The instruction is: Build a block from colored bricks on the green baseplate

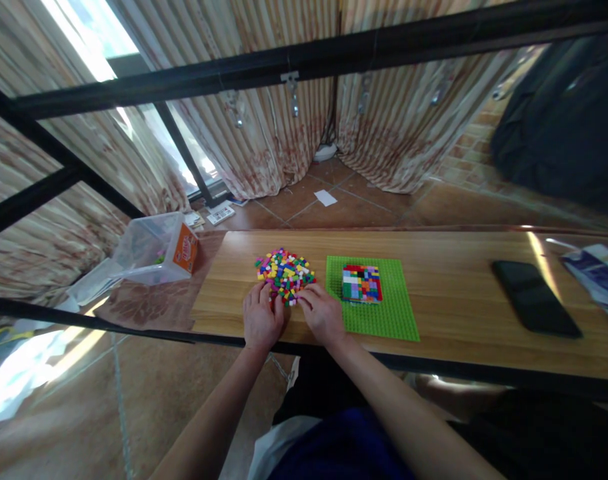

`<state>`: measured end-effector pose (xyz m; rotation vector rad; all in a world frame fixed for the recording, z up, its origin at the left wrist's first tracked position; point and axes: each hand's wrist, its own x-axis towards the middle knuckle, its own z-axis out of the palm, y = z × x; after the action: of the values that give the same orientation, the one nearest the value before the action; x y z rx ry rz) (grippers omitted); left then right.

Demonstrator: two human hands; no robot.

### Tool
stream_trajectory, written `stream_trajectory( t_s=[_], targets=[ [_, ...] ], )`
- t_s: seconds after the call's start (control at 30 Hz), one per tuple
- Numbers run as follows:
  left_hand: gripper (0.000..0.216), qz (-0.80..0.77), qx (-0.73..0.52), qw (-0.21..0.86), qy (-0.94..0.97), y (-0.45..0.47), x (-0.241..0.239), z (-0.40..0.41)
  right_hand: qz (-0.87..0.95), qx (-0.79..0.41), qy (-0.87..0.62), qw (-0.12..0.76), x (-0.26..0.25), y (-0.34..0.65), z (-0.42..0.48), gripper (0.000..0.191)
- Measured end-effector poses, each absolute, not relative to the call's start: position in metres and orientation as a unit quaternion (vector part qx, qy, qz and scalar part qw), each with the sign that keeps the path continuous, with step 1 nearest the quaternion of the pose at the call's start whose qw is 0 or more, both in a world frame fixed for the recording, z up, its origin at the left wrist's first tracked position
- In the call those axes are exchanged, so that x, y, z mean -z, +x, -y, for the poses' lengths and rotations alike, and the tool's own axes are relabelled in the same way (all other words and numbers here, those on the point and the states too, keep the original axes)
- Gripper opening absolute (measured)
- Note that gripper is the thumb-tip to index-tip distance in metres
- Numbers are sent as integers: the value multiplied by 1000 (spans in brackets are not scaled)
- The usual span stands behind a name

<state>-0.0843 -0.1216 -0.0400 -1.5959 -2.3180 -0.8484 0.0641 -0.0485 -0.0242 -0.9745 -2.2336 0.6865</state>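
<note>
A pile of small multicoloured bricks (285, 270) lies on the wooden table (459, 307). Both of my hands rest at the pile's near edge. My left hand (261, 319) lies palm down with its fingers curled into the bricks. My right hand (323, 312) has its fingertips pinched at the pile's near right corner; what they hold is too small to make out. To the right sits a green baseplate (384, 313) carrying a block of assembled coloured bricks (362, 283).
A clear plastic box with an orange label (157, 250) lies on its side at the left on a brown cloth. A black phone (534, 297) and papers (597, 270) sit at the right. Black frame bars cross overhead and along the table's front.
</note>
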Motion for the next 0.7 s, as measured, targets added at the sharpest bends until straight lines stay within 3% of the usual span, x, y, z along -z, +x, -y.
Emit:
stream_trajectory(
  t_s=[0.27,0.7],
  targets=[
    [37,781,290,91,-546,-85,38,122,764,-350,-357,408,8,103,61,20],
    [40,785,283,87,-544,-85,36,121,670,-294,-507,455,18,194,31,19]
  ],
)
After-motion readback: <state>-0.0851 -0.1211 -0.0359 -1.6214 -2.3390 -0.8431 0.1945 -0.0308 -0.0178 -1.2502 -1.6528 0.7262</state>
